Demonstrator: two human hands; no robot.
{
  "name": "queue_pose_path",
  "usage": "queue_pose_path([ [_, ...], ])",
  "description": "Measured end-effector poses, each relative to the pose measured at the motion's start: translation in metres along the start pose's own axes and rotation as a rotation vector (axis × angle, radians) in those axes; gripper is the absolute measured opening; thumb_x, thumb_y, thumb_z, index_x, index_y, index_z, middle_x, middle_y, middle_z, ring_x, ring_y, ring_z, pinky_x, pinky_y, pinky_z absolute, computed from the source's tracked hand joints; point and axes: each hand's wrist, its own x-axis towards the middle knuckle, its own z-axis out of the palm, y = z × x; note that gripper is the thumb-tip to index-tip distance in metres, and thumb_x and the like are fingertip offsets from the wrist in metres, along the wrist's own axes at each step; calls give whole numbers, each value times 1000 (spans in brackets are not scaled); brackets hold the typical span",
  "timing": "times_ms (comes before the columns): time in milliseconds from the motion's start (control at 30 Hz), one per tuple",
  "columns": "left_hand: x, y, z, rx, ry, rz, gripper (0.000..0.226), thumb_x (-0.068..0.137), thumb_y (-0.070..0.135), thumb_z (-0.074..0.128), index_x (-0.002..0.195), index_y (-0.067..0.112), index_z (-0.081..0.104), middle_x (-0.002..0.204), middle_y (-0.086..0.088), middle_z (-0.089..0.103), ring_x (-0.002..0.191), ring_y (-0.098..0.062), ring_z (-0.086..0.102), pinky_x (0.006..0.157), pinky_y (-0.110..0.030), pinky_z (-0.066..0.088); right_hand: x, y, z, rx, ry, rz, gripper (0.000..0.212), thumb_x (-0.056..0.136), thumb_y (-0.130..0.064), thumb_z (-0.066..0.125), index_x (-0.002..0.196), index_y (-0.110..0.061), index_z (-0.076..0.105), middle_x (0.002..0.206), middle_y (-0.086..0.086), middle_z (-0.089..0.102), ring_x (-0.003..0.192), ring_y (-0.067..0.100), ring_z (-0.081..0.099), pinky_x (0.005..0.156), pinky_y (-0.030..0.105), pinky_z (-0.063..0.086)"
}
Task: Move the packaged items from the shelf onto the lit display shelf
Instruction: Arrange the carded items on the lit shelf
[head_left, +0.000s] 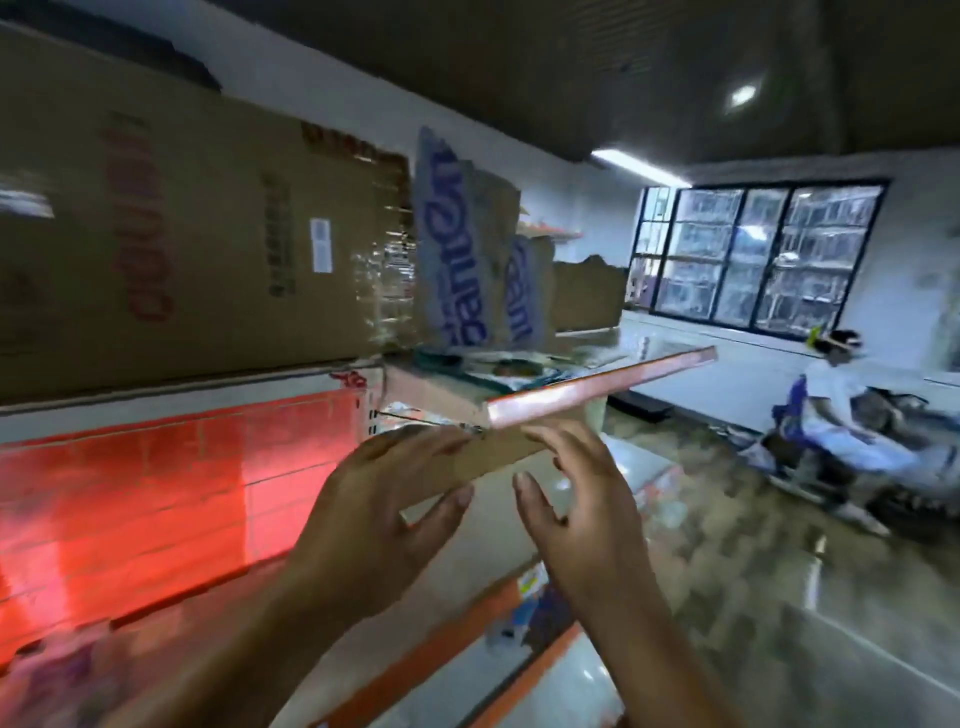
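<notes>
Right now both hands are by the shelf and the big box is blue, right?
Not quite. In the head view the left hand and right hand are by the shelf, but the big box is brown, not blue.

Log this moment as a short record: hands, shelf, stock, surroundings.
left hand: raised under the shelf edge, fingers above and thumb below a brown cardboard piece; grip unclear through blur
right hand: raised beside it, fingers spread, holding nothing
shelf edge: orange, glossy, just above both hands
packages: blue-lettered, standing on that shelf
cardboard box: large, left of the packages
lit panel: red glow, lower left
background: seated person, window
</notes>
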Motion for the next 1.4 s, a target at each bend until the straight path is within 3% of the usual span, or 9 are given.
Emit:
queue_pose_path([
  [200, 83, 71, 96, -6, -92, 81, 45, 87, 56, 55, 128, 40, 62, 117, 23, 65, 109, 0, 61, 92, -32, 53, 16, 69, -130, -131, -54, 83, 36, 88, -23, 65, 123, -34, 61, 117, -38, 51, 115, -16, 46, 96, 4, 33],
  [300, 115, 90, 137, 23, -144, 79, 39, 91, 51, 60, 129, 42, 61, 112, 26, 65, 106, 1, 60, 90, -34, 55, 18, 101, -172, -189, -38, 146, 36, 88, -30, 63, 123, -34, 62, 123, -27, 57, 117, -10, 50, 99, 12, 39],
  [467, 159, 97, 195, 33, -187, 72, 32, 93, 42, 66, 125, 41, 65, 103, 31, 63, 100, 4, 60, 80, -22, 48, 25, 152, -224, -307, -75, 213, 33, 90, -29, 67, 122, -38, 62, 117, -26, 56, 107, -11, 50, 89, 2, 34],
  [567, 178, 93, 225, 11, -222, 40, 28, 93, 39, 68, 121, 43, 68, 99, 30, 63, 98, 8, 61, 80, -20, 51, 35, 181, -239, -357, -94, 262, 33, 91, -31, 66, 123, -35, 62, 119, -21, 56, 107, -4, 52, 89, 16, 40],
  [733, 214, 67, 275, 6, -269, 13, 24, 91, 37, 70, 115, 40, 72, 102, 18, 71, 95, 0, 64, 85, -32, 55, 62, 235, -243, -396, -127, 283, 35, 91, -33, 64, 125, -36, 61, 125, -20, 55, 113, 2, 54, 97, 27, 45],
  [1000, 312, 10, 356, 103, -360, -2, 37, 79, 64, 54, 108, 46, 70, 89, 31, 67, 85, 5, 64, 81, -30, 56, 147, 337, -217, -464, -214, 225, 34, 89, -36, 64, 124, -37, 62, 124, -23, 55, 114, 3, 55, 97, 30, 46],
  [1167, 394, -11, 366, 235, -443, -22, 30, 86, 43, 55, 97, 23, 74, 89, 12, 67, 79, -15, 61, 70, -25, 49, 214, 393, -191, -438, -231, 190, 32, 90, -30, 64, 122, -34, 63, 120, -21, 56, 106, -1, 53, 84, 11, 38],
  [1267, 431, -31, 366, 346, -518, -113, 21, 93, 45, 66, 107, 32, 74, 101, 14, 67, 92, -13, 63, 82, -26, 51, 244, 419, -173, -368, -216, 186, 30, 92, -30, 64, 122, -34, 63, 123, -20, 56, 104, 3, 55, 85, 21, 39],
  [1400, 458, -57, 378, 444, -622, -261, 40, 92, 51, 67, 127, 33, 67, 132, 8, 62, 118, -19, 57, 104, -35, 45, 273, 447, -148, -342, -254, 154, 30, 93, -33, 64, 123, -33, 62, 128, -14, 55, 107, 4, 52, 86, 24, 37],
])
